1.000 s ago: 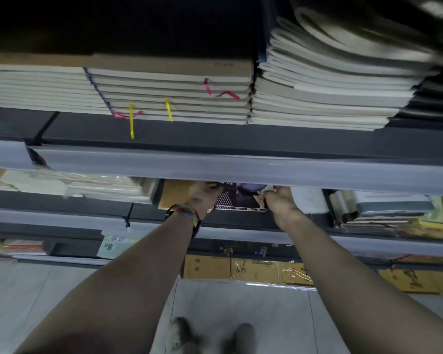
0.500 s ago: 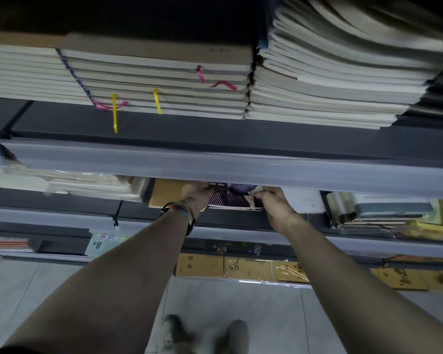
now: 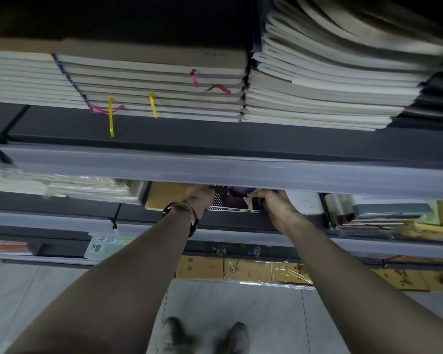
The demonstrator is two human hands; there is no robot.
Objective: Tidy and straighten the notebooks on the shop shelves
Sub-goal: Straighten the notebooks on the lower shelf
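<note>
Okay, left hand point(image 3: 199, 198) and right hand point(image 3: 276, 206) grip notebook point(image 3: 234, 203) at 9 and 3 o'clock edges, fingers point(image 3: 267, 194) curled on it, under shelf rail point(image 3: 317, 178).

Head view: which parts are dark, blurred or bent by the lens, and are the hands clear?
Head view: dim overall; the curved notebooks at top right smear with motion blur; the shelf rail bows slightly from the wide lens; the left hand and right hand sit in shadow, fingers partly hidden behind it.

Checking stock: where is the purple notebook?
Head view, centre, second shelf: the purple notebook sits between left hand and right hand, beside a tan notebook.
</note>
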